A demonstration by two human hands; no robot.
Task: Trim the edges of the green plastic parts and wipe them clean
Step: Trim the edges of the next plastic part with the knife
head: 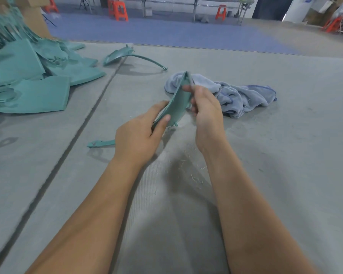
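A curved green plastic part (178, 101) is held on edge above the grey mat, between both hands. My left hand (139, 135) grips its lower end, thumb lying on the inner face. My right hand (204, 107) grips the part's right edge near the top with curled fingers; whether it holds a tool is hidden. The part's thin arm (101, 143) sticks out to the left below my left hand. A crumpled grey-blue cloth (236, 95) lies on the mat just behind my right hand.
A heap of green plastic parts (28, 76) fills the left side. One separate green part (127, 56) with a long curved arm lies behind the cloth. Pale trimmings (194, 175) are scattered on the grey mat (285, 155). Orange stools (118, 10) and tables stand far back.
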